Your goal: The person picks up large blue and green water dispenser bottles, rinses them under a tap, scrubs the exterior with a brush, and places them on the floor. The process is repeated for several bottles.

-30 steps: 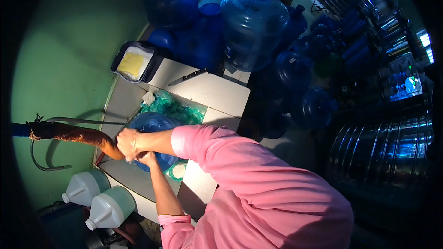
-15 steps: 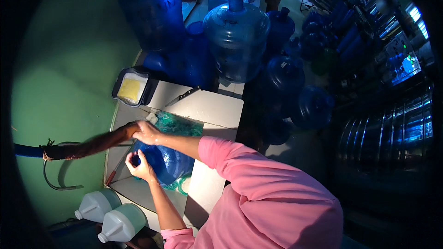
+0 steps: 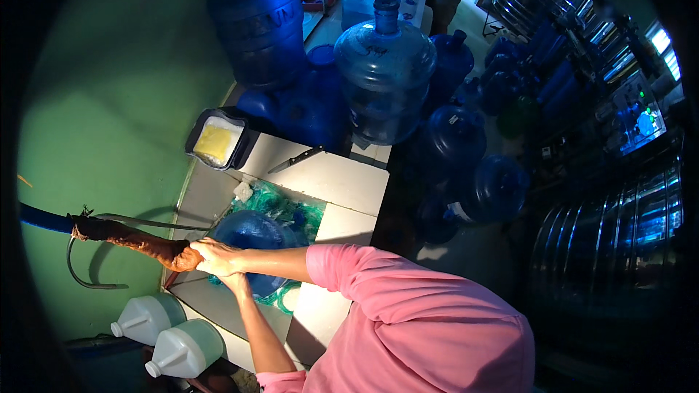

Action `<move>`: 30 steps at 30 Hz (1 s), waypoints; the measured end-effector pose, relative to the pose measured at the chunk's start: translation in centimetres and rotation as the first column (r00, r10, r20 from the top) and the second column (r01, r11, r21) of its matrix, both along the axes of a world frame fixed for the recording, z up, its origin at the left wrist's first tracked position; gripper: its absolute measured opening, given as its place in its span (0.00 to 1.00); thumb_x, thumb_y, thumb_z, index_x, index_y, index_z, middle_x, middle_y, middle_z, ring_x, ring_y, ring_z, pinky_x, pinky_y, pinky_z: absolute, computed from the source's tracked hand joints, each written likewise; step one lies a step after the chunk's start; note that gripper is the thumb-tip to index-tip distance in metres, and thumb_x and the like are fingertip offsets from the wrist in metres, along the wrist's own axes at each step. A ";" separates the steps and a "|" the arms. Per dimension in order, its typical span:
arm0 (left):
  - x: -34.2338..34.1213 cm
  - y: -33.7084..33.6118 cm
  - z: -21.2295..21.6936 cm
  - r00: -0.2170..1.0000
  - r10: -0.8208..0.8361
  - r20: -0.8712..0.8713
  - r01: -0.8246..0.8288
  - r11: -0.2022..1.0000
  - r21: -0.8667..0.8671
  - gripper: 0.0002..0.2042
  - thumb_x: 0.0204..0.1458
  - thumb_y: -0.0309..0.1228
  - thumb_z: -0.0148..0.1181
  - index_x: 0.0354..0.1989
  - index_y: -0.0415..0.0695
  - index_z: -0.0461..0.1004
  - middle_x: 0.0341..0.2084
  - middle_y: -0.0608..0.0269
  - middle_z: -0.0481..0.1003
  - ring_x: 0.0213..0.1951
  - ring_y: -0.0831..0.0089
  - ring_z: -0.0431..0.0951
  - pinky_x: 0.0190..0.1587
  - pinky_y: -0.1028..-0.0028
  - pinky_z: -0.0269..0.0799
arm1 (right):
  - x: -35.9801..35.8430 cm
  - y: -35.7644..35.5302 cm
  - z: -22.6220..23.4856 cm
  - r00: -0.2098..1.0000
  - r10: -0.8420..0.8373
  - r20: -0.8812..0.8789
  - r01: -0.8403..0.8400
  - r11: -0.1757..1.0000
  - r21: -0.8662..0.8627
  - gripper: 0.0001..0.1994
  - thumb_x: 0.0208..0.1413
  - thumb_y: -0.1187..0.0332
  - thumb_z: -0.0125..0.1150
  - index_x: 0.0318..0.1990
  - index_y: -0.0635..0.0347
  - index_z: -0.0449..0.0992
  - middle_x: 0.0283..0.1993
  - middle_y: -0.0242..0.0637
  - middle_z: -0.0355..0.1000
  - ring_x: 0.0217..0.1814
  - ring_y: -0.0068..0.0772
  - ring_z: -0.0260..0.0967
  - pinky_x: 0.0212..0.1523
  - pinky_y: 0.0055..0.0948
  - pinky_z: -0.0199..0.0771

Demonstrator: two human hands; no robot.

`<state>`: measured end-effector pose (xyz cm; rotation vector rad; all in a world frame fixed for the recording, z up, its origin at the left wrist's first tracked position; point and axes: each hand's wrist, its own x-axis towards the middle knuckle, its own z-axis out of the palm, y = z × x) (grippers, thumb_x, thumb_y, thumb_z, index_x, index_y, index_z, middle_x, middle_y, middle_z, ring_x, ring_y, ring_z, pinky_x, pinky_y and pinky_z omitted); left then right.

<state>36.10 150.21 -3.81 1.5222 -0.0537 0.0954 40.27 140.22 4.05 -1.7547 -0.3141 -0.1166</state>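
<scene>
Tiles (image 3: 346, 178) surround a blue jug (image 3: 250, 231) near the green wall (image 3: 95, 116).

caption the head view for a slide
Right hand and left hand meet at a brown sleeve beside a blue jug

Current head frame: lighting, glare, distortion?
Head view, centre: strong light on counter and hands; head view, right: jugs dim, glints along the ribbed tank; head view, left: tube shadows the wall; head view, rim: black corners, edges bowed.
</scene>
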 end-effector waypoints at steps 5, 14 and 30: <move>0.4 3.2 6.2 0.972 -0.235 0.012 0.203 0.811 -0.549 0.34 0.57 0.38 0.58 0.70 0.40 0.52 0.67 0.52 0.59 0.67 0.58 0.61 0.68 0.59 0.57 | -2.6 -2.7 -2.8 0.980 0.187 -0.075 -0.194 0.975 -0.107 0.37 0.46 0.46 0.68 0.53 0.70 0.66 0.53 0.58 0.64 0.57 0.57 0.62 0.60 0.49 0.61; 5.6 -1.7 10.4 0.995 0.083 -0.050 -0.079 0.993 0.089 0.08 0.56 0.27 0.61 0.40 0.36 0.78 0.22 0.73 0.68 0.23 0.83 0.65 0.25 0.78 0.62 | 0.9 -1.0 -4.2 0.811 0.523 0.261 -0.354 0.795 -0.493 0.21 0.40 0.60 0.72 0.43 0.58 0.77 0.41 0.48 0.78 0.42 0.52 0.77 0.42 0.42 0.76; 4.2 0.5 9.3 0.993 0.103 0.059 -0.118 0.908 0.402 0.10 0.54 0.30 0.61 0.37 0.34 0.75 0.28 0.58 0.78 0.33 0.70 0.78 0.40 0.69 0.73 | 2.5 0.8 -5.8 0.828 0.540 0.149 -0.503 0.833 -0.229 0.26 0.39 0.61 0.71 0.49 0.59 0.74 0.45 0.51 0.77 0.50 0.53 0.75 0.50 0.43 0.73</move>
